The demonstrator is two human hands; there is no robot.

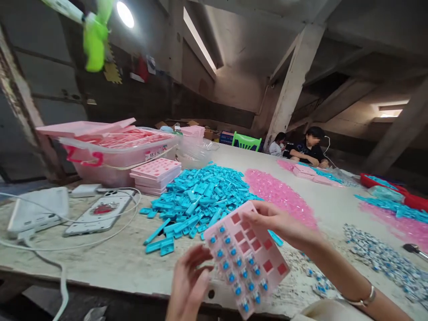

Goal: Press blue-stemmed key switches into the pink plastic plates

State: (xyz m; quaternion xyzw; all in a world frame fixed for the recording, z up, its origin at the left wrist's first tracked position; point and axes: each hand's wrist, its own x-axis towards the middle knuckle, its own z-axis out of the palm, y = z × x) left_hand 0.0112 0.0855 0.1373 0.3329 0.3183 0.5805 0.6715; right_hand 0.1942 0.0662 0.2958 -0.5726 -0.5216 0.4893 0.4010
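Observation:
A pink plastic keypad case [249, 254] with square holes is tilted up over the near table edge. Many of its holes hold small clear switches with blue stems; others, mostly in the upper and right part, show only the pink hole. My right hand [270, 218] grips the case at its top right, thumb on the face. By the left edge of the case is my left hand [192, 276], its fingers bent and apart with nothing seen in them. A heap of turquoise plastic pieces [203, 191] lies just behind the case.
Stacked pink cases [155, 174] stand left, before a clear tub [100, 167] of pink parts. A phone [100, 211] and white cables lie left. Pink clear pieces [277, 191] spread behind; loose switches [381, 254] and a brush [414, 250] lie right. Two people [309, 149] sit across the table.

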